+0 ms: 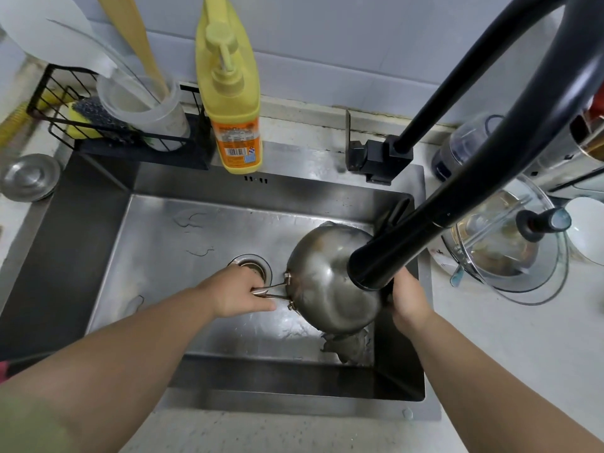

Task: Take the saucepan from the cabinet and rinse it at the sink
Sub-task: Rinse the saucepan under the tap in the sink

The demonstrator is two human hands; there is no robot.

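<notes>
A steel saucepan (322,276) hangs tipped over inside the steel sink (170,243), its rounded underside facing up at me. My left hand (240,292) is closed on its thin metal handle, just in front of the drain (251,266). My right hand (408,297) grips the pan's far side at the right; its fingers are partly hidden behind the pan. The black faucet spout (385,256) ends directly over the pan and hides part of it. A patch of water lies on the sink floor under the pan.
A yellow soap pump bottle (233,103) stands on the back rim. A black wire rack (108,125) with a sponge and a utensil cup sits at back left, a steel strainer lid (29,176) to its left. A glass lid (510,243) and appliances crowd the right counter.
</notes>
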